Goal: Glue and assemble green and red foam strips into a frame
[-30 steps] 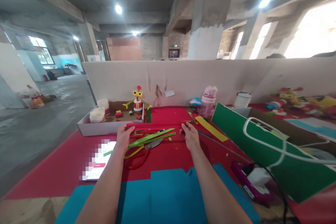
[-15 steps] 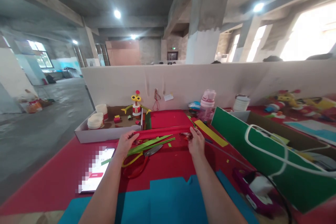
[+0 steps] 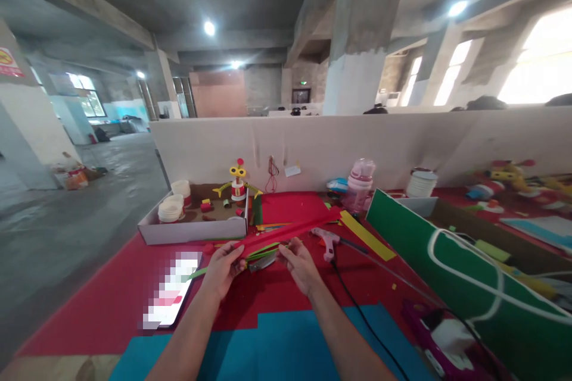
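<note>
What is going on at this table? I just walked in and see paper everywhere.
A person is holding a long red paper strip with both bare hands: the left hand grips its near end, and the right hand pinches it further along, so the strip slants up off the red table cover. Green strips and scissors lie just beneath. A glue gun rests to the right, a phone to the left.

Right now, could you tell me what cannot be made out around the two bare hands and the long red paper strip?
- Head view: the flat phone screen is pixelated, unreadable.
- The scissors handles are hidden behind the left hand.
- Where the right hand grips the long red paper strip is covered by its fingers.
- The purple device is cut off by the bottom edge.
</note>
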{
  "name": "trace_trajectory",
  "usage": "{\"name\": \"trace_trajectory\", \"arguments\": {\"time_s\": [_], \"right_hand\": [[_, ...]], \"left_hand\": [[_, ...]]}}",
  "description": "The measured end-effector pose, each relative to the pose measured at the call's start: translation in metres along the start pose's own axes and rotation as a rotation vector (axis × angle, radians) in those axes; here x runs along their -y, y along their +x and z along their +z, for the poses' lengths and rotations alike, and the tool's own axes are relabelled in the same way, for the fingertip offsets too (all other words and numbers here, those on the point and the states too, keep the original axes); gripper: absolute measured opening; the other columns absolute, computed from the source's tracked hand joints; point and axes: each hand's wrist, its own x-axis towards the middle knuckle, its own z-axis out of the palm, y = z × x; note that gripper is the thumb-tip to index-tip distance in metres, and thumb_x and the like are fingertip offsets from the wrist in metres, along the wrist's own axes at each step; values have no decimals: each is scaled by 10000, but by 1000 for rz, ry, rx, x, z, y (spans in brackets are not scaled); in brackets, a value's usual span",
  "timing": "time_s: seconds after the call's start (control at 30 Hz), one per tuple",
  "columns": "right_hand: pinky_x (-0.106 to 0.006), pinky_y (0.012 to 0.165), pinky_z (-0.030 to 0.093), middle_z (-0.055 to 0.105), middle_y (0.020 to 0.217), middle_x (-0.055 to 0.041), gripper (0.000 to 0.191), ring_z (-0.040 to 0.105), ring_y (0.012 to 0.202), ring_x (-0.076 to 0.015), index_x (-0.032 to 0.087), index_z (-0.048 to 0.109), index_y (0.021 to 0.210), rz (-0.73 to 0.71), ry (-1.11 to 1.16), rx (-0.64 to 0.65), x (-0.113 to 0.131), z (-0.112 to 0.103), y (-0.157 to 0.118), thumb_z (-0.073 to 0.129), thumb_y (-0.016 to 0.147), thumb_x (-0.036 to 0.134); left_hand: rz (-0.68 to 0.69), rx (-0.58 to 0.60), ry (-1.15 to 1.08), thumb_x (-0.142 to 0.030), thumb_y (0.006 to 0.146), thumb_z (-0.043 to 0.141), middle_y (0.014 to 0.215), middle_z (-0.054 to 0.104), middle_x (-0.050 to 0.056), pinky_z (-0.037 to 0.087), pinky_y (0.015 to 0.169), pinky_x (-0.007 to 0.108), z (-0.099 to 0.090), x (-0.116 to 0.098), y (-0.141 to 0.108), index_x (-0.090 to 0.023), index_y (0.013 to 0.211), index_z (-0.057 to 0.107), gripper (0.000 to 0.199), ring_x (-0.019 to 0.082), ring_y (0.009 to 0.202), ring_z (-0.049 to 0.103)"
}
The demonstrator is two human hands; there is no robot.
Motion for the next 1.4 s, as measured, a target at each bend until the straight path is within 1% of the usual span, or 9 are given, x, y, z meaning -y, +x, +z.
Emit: {"name": "trace_trajectory", "arguments": {"time_s": [0.27, 0.6, 0.7, 0.77, 0.83, 0.93, 1.1, 1.23, 1.4], "right_hand": [[-272, 645, 523, 599, 698, 26, 293, 572, 623, -113, 206, 616, 803, -6, -89, -26, 3, -3, -23, 783, 651, 392], [-274, 662, 502, 628, 740, 4, 339, 584, 652, -137, 207, 605, 809, -25, -260, -72, 10, -4, -31, 711, 694, 508], [-272, 636, 471, 612, 715, -6, 316, 567, 658, -156, 205, 590, 780, -112, -503, -20, 26, -5, -31, 647, 754, 515], [-265, 600, 428, 582, 668, -9, 264, 533, 637, -160, 203, 574, 725, -226, -848, 55, 37, -9, -32, 612, 803, 452], [-274, 645, 407, 608, 757, -40, 158, 544, 714, -177, 201, 605, 755, -353, -1273, 153, 45, -14, -37, 564, 852, 319], [-295, 705, 371, 625, 853, -81, 193, 548, 811, -201, 195, 640, 860, -471, -1778, 281, 42, -21, -47, 471, 852, 100], [-305, 693, 333, 633, 882, -70, 292, 534, 802, -200, 193, 618, 1008, -443, -2000, 458, 21, -28, -63, 455, 829, 30], [-285, 632, 295, 608, 862, -62, 220, 512, 781, -182, 206, 646, 927, -379, -1991, 490, 17, -32, -67, 459, 879, 102], [-270, 658, 314, 578, 840, -54, 254, 490, 760, -165, 201, 654, 1052, -328, -1876, 469, 23, -36, -65, 429, 937, 229]], "left_hand": [[-216, 36, -40, -279, 603, 790, 583, 644, 14, 370, 399, 183, 6, 26, -28, -176, 766, 516, 336, 79, 409, 513], [-320, 374, 291, -461, 701, 653, 690, 681, 46, 290, 331, 190, 24, 40, -55, -183, 872, 571, 336, 117, 396, 557], [-160, 316, 457, -472, 735, 622, 694, 672, 42, 297, 342, 212, 18, 28, -54, -197, 949, 611, 349, 129, 383, 544], [150, 151, 578, -410, 744, 637, 666, 653, 39, 357, 403, 236, 12, 12, -54, -206, 899, 653, 257, 131, 408, 524], [472, -17, 654, -329, 761, 640, 758, 668, 64, 421, 520, 260, 6, -7, -56, -231, 907, 687, 182, 176, 578, 585], [734, -48, 789, -257, 774, 629, 878, 668, 81, 445, 641, 290, 4, -28, -61, -262, 961, 703, 201, 209, 718, 583], [862, 257, 1179, -202, 831, 529, 965, 654, 93, 440, 840, 388, -1, -21, -62, -253, 978, 697, 229, 252, 934, 568], [847, 243, 1346, -191, 859, 491, 959, 661, 99, 433, 856, 412, -21, -10, -59, -234, 964, 700, 238, 250, 929, 566], [790, 372, 1446, -191, 881, 467, 1126, 645, 76, 419, 964, 404, -41, -8, -63, -264, 1151, 646, 332, 225, 1050, 565]]}}
